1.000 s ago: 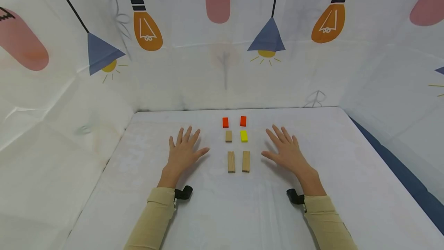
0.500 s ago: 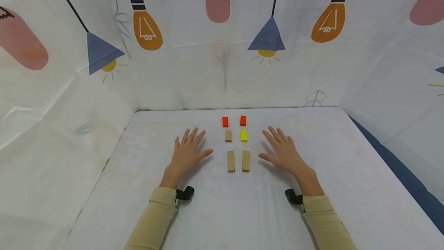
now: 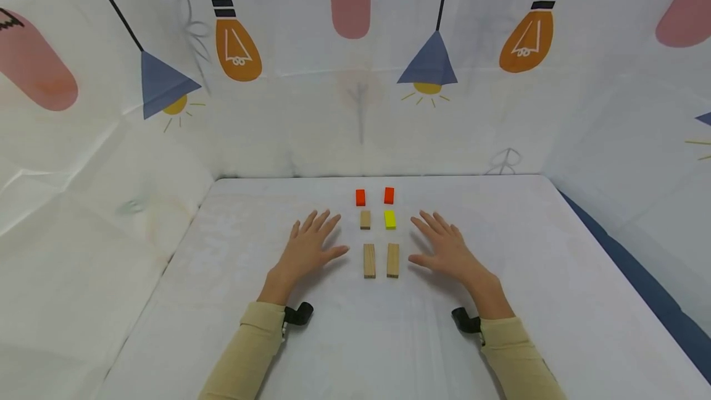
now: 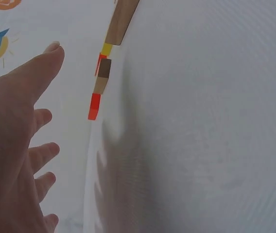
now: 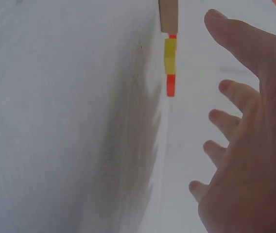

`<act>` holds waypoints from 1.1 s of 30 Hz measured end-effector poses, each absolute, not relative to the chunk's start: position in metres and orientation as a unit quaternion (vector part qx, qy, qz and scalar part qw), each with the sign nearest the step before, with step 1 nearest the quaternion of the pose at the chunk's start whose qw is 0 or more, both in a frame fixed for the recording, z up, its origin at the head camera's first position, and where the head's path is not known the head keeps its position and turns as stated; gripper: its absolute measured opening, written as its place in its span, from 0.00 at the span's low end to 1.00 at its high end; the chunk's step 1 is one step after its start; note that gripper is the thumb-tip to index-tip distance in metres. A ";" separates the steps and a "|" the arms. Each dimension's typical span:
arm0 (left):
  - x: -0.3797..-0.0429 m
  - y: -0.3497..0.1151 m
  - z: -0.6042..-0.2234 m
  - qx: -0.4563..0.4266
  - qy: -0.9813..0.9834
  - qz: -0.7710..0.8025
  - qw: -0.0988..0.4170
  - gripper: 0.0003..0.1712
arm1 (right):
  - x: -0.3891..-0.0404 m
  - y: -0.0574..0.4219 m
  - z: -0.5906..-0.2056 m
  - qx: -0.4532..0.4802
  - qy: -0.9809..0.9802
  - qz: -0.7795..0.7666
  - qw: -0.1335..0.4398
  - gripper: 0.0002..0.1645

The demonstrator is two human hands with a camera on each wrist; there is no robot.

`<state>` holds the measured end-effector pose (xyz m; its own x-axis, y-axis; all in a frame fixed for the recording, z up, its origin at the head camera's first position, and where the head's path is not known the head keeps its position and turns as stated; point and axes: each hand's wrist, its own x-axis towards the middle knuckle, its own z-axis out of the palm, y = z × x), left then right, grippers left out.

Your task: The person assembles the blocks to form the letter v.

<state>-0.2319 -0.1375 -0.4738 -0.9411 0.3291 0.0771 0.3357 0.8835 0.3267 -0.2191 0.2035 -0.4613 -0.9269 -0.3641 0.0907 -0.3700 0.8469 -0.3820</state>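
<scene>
Two columns of small blocks lie in the middle of the white table. From the back, the left column has a red block (image 3: 360, 197), a short wooden block (image 3: 365, 220) and a longer wooden block (image 3: 369, 261). In the right column are another red block (image 3: 389, 195), a yellow block (image 3: 390, 220) and a second long wooden block (image 3: 392, 260). My left hand (image 3: 307, 250) hovers left of the blocks, fingers spread, holding nothing. On the other side my right hand (image 3: 445, 253) is likewise spread and bare, its thumb nearest the right long block. Both hands cast shadows on the table.
The white table (image 3: 344, 350) meets a white cloth backdrop (image 3: 311, 128) printed with lamps and bulbs along its back edge. The cloth also rises on the left and right. A dark blue strip (image 3: 622, 264) shows beyond the table's right edge.
Both hands have moved inward, the left hand to the right and the right hand to the left, closer to the blocks. The blocks stay where they were on the table.
</scene>
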 end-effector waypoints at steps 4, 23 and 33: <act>-0.232 -0.134 -0.475 -0.185 -0.970 -0.158 0.007 0.48 | -0.218 0.200 -0.462 0.200 -0.959 0.203 0.008 0.51; -0.219 -0.116 -0.473 -0.236 -0.960 -0.152 -0.005 0.48 | -0.210 0.178 -0.464 0.231 -0.957 0.172 -0.035 0.48; -0.219 -0.106 -0.474 -0.255 -0.954 -0.156 -0.021 0.48 | -0.206 0.170 -0.461 0.239 -0.954 0.175 -0.053 0.47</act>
